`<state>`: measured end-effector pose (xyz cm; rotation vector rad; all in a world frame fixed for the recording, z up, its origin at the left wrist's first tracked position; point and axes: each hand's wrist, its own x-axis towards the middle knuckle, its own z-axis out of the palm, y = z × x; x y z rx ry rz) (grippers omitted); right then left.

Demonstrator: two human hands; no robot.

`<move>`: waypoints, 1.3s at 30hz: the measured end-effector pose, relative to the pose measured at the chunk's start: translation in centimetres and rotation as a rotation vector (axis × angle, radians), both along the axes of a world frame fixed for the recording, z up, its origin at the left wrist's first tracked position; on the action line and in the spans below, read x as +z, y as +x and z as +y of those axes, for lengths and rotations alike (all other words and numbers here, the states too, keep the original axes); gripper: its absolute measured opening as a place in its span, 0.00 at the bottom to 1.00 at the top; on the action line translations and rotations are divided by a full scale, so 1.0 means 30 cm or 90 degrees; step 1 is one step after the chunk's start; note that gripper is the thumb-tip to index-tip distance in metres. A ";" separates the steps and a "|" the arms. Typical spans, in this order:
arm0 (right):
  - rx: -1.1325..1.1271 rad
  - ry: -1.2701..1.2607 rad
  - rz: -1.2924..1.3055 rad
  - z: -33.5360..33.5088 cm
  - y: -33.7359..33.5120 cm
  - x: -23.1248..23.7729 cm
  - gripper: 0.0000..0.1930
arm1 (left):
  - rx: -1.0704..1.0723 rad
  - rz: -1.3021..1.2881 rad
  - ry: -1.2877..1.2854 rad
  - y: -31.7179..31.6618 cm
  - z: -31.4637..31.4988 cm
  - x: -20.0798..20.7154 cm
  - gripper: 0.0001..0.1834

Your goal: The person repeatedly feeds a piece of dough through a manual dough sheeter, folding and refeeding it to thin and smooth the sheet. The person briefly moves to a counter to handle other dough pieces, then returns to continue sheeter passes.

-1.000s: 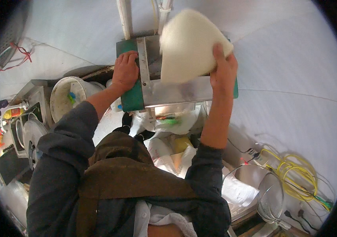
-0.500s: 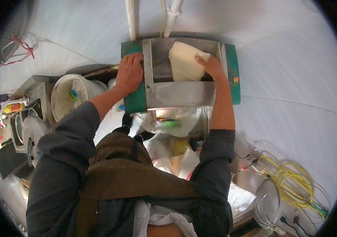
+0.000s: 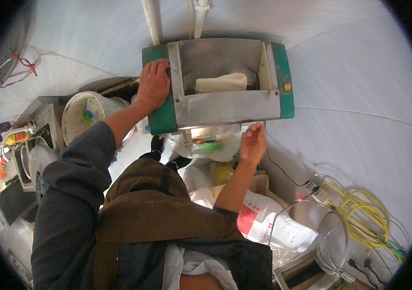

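A metal machine with green side panels, which looks like a dough roller (image 3: 228,108), stands in front of me. A slab of pale dough (image 3: 220,83) sits down in its top opening, its lower part hidden behind the front plate. My left hand (image 3: 154,84) rests flat on the left green panel, fingers stretched out and holding nothing. Just below the machine's front edge, toward the right, my right hand (image 3: 253,142) is raised with the fingers loosely bent. Nothing shows in it, and it is apart from the dough.
A white bucket (image 3: 82,116) stands left of the machine. White and red sacks (image 3: 278,224) lie below my right arm. To the right are a wire strainer (image 3: 332,241) and a coiled yellow cable (image 3: 363,217). White pipes (image 3: 198,21) rise behind the machine.
My right hand has let go of the dough and moved down below the machine's front. The dough sits lower in the opening. My left hand stays on the green panel.
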<state>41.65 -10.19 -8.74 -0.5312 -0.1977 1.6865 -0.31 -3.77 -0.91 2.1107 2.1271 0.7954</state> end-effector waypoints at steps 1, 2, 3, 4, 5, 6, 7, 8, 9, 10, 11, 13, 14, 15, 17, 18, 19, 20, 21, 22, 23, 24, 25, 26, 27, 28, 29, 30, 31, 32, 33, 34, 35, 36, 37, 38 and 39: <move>0.030 -0.066 0.107 -0.024 -0.005 -0.134 0.17 | 0.020 0.010 -0.009 -0.018 -0.018 0.006 0.17; 0.024 -0.126 0.200 -0.094 0.028 -0.250 0.16 | 0.003 0.002 -0.006 0.008 0.000 0.001 0.16; 0.036 -0.188 0.300 -0.130 0.023 -0.346 0.16 | 0.004 0.003 -0.003 0.011 0.004 0.004 0.16; 0.023 -0.269 0.249 -0.117 -0.042 -0.421 0.16 | 0.026 0.008 -0.005 -0.014 -0.018 0.011 0.16; -0.022 -0.336 0.192 -0.104 -0.090 -0.497 0.16 | 0.018 0.002 0.001 0.001 -0.009 0.009 0.16; -0.018 -0.338 0.134 -0.060 -0.143 -0.539 0.18 | 0.020 0.007 0.007 0.004 -0.006 0.009 0.17; -0.017 -0.341 0.074 -0.019 -0.186 -0.573 0.20 | 0.018 0.011 0.014 0.008 0.003 0.010 0.17; 0.025 -0.280 0.009 0.026 -0.235 -0.590 0.23 | 0.011 0.004 0.006 0.003 0.006 0.007 0.17; 0.046 -0.213 0.022 0.058 -0.271 -0.595 0.25 | 0.004 -0.002 -0.001 -0.001 0.010 0.002 0.17; 0.069 -0.147 0.033 0.089 -0.304 -0.600 0.26 | -0.001 -0.010 -0.010 -0.004 0.013 -0.001 0.17; 0.074 -0.078 0.122 0.120 -0.336 -0.592 0.25 | -0.004 -0.013 -0.014 -0.010 0.008 0.005 0.16; 0.063 -0.043 0.195 0.137 -0.390 -0.580 0.26 | -0.004 -0.019 -0.021 -0.027 -0.013 0.014 0.16; 0.049 -0.078 0.180 0.133 -0.415 -0.578 0.28 | 0.004 0.002 -0.008 -0.041 -0.018 0.003 0.16; 0.037 -0.114 0.166 0.133 -0.446 -0.578 0.29 | 0.013 0.024 0.005 -0.056 -0.023 -0.011 0.16; -0.037 0.220 -0.686 0.132 -0.331 -0.691 0.31 | -0.002 0.015 0.022 -0.027 -0.005 -0.021 0.16; -0.080 0.389 -1.116 0.129 -0.268 -0.754 0.33 | -0.015 -0.002 0.027 -0.005 0.011 -0.020 0.16; 0.017 0.346 -1.213 0.119 -0.276 -0.804 0.33 | -0.018 -0.004 0.027 -0.002 0.012 -0.018 0.16; 0.124 0.302 -1.301 0.107 -0.306 -0.830 0.34 | -0.012 -0.001 0.031 -0.007 0.005 -0.014 0.16; 0.233 0.251 -1.386 0.099 -0.320 -0.850 0.36 | -0.009 0.000 0.035 -0.008 0.001 -0.010 0.16; 0.264 0.261 -1.422 0.100 -0.334 -0.853 0.35 | -0.004 0.003 0.040 -0.014 -0.005 -0.005 0.16; 0.228 0.235 -1.361 0.098 -0.337 -0.852 0.35 | 0.003 0.005 0.033 -0.015 -0.007 0.001 0.16; 0.174 0.174 -1.212 0.080 -0.332 -0.848 0.34 | 0.007 0.005 0.026 -0.011 -0.007 0.005 0.16; 0.078 0.060 -1.013 0.035 -0.243 -0.841 0.33 | -0.028 -0.014 0.027 0.043 0.030 0.005 0.16; 0.048 -0.006 -0.796 0.034 -0.297 -0.815 0.33 | -0.004 0.004 0.024 0.007 0.008 -0.003 0.16; 0.034 -0.095 -0.601 0.019 -0.340 -0.783 0.32 | 0.017 0.020 0.020 -0.027 -0.011 -0.011 0.16; 0.012 -0.177 -0.476 -0.002 -0.330 -0.734 0.32 | 0.015 0.021 0.021 -0.028 -0.010 -0.017 0.16; -0.026 -0.258 -0.357 -0.030 -0.318 -0.694 0.31 | 0.017 0.018 -0.009 -0.025 -0.007 -0.011 0.16; -0.051 -0.313 -0.290 -0.049 -0.309 -0.654 0.31 | 0.017 0.014 -0.039 -0.024 -0.003 -0.005 0.16; -0.072 -0.358 -0.251 -0.070 -0.298 -0.603 0.30 | 0.019 0.008 -0.068 -0.018 0.000 0.001 0.16; -0.085 -0.394 -0.240 -0.085 -0.290 -0.562 0.30 | 0.021 0.004 -0.061 -0.013 0.003 0.002 0.17; -0.089 -0.430 -0.267 -0.113 -0.278 -0.516 0.29 | 0.024 0.001 -0.054 -0.005 0.002 0.002 0.17; -0.061 -0.476 -0.357 -0.138 -0.263 -0.462 0.29 | 0.030 -0.001 -0.047 -0.005 0.001 0.004 0.18; 0.027 -0.570 -0.495 -0.163 -0.255 -0.389 0.29 | 0.028 0.004 -0.035 -0.012 -0.001 -0.005 0.18; 0.134 -0.663 -0.614 -0.188 -0.242 -0.315 0.30 | 0.026 0.007 -0.023 -0.017 -0.004 -0.017 0.18; 0.197 -0.617 -0.673 -0.232 -0.232 -0.248 0.31 | 0.018 0.007 -0.012 -0.011 0.001 -0.025 0.19; 0.278 -0.536 -0.718 -0.268 -0.213 -0.182 0.31 | 0.014 0.002 -0.001 -0.005 0.005 -0.021 0.18; 0.375 -0.443 -0.753 -0.291 -0.210 -0.099 0.32 | 0.014 0.003 0.008 -0.009 0.002 -0.016 0.18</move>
